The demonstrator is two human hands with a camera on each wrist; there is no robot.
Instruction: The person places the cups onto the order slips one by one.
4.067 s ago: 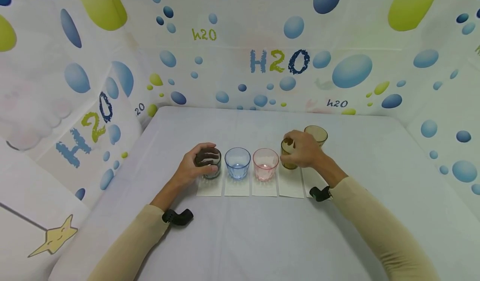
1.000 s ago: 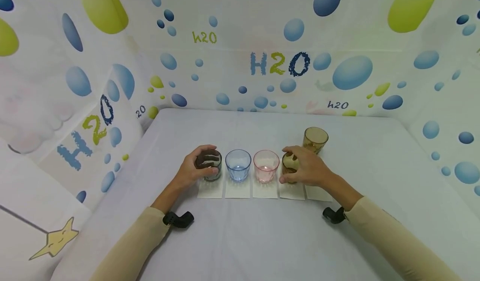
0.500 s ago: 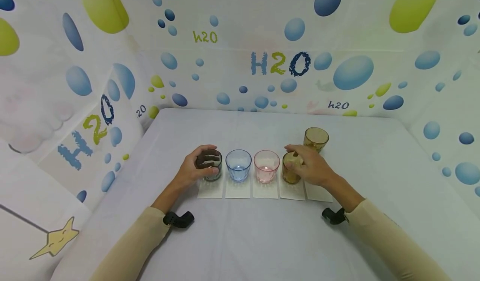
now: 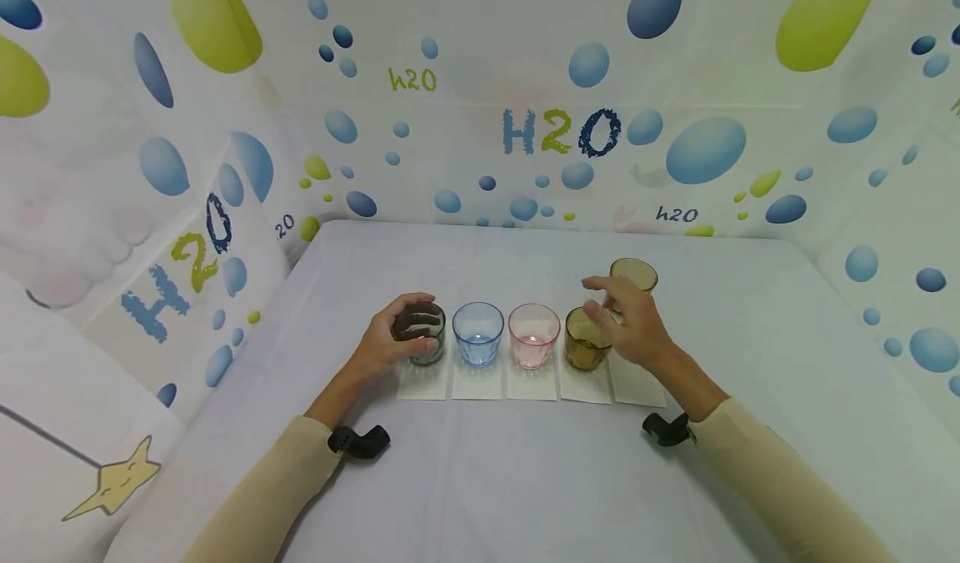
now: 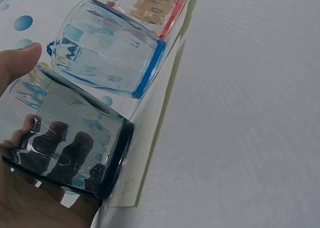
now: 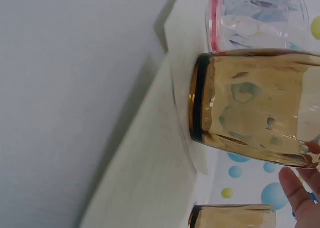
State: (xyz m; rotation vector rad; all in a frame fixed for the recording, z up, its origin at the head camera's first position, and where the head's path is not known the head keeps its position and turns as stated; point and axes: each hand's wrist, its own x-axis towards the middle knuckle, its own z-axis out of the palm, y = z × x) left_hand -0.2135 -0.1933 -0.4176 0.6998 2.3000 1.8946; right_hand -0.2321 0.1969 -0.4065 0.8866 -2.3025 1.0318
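My left hand point(image 4: 378, 342) grips a dark grey glass point(image 5: 112, 143), fingers wrapped round its far side and thumb at the near side. To its right stand a blue glass point(image 4: 477, 339), a pink glass point(image 4: 533, 339) and an amber glass point(image 4: 583, 348), in a row. My right hand point(image 4: 637, 329) hovers by the amber glass's right side, fingers loosely extended and nothing in its grasp; its thumb overlaps that glass's rim in the head view. Behind this hand, partly hidden, stands a second amber glass point(image 4: 637, 272).
Each glass in the row stands on a pale paper card point(image 4: 531, 386). One more card point(image 4: 637, 384) lies at the right end, under my right hand and wrist. A white cloth point(image 4: 480, 480) covers the table, and a printed backdrop point(image 4: 465, 121) rises behind it.
My right hand first held the front amber glass and brought it nearer onto its card, then let go and drew back and right. My left hand stays on the grey glass.
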